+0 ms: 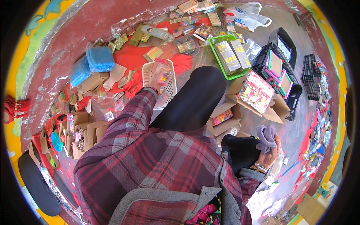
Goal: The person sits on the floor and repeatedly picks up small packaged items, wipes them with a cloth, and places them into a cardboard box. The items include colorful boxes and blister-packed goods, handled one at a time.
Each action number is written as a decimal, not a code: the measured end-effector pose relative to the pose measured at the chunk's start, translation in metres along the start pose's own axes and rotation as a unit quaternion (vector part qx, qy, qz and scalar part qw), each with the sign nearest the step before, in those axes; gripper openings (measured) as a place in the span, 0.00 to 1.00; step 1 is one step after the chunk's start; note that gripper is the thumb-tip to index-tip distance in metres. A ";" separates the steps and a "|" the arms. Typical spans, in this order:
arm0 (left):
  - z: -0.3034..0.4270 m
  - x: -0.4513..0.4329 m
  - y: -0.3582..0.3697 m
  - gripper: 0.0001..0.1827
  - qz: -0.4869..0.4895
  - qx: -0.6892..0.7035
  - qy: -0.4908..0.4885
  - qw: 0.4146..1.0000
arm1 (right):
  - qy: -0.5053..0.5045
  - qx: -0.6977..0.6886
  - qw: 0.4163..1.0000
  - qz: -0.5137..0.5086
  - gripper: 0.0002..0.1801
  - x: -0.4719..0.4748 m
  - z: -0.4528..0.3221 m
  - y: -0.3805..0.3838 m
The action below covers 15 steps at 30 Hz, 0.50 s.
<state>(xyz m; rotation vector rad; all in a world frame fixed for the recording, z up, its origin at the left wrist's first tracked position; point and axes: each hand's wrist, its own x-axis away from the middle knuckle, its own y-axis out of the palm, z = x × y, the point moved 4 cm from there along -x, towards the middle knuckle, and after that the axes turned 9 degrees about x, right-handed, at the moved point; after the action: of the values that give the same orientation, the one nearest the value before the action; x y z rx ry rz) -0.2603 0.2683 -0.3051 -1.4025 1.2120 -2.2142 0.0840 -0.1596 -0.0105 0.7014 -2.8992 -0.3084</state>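
My left hand (154,85) is at the left side of a white perforated plastic basket (172,84), partly hidden by the plaid sleeve. Right against it is a clear plastic packet (163,75) with a pink header and small colourful items inside. The fingers blur into the packet, so their grip on it is not clear. On the other side, my right hand (270,156) is closed around a crumpled greyish-purple cloth (266,137), above my lower leg. A bracelet circles that wrist.
A green basket (244,73) holds grey cards with yellow items. Beside it stand an open cardboard box (277,111) with a colourful bag (257,91) on it, and black crates (295,97). Blue packs (100,59) and boxes (97,129) lie left. A painted wall (70,31) curves behind.
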 end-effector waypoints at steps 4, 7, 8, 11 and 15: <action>-0.019 -0.009 0.035 0.29 -0.063 0.077 -0.041 0.994 | -0.003 -0.011 1.000 -0.012 0.18 0.002 0.000 -0.001; -0.022 0.007 0.021 0.23 -0.087 0.079 0.030 0.993 | -0.012 -0.018 1.000 -0.016 0.19 0.001 0.001 -0.008; -0.015 0.028 0.000 0.20 0.006 0.167 0.064 0.984 | -0.018 -0.027 0.999 -0.017 0.19 0.002 -0.002 -0.007; -0.037 0.053 -0.032 0.23 0.077 0.564 0.057 0.820 | -0.004 -0.095 0.995 -0.012 0.21 0.003 0.000 -0.009; -0.009 0.140 -0.127 0.23 0.017 0.861 0.153 0.485 | 0.015 -0.182 0.983 0.003 0.26 0.006 -0.003 0.008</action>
<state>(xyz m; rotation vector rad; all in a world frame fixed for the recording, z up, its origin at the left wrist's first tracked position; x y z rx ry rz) -0.3120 0.2693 -0.1231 -0.0025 -1.0636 -1.9967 0.0760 -0.1556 -0.0048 0.6262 -2.7037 -0.7943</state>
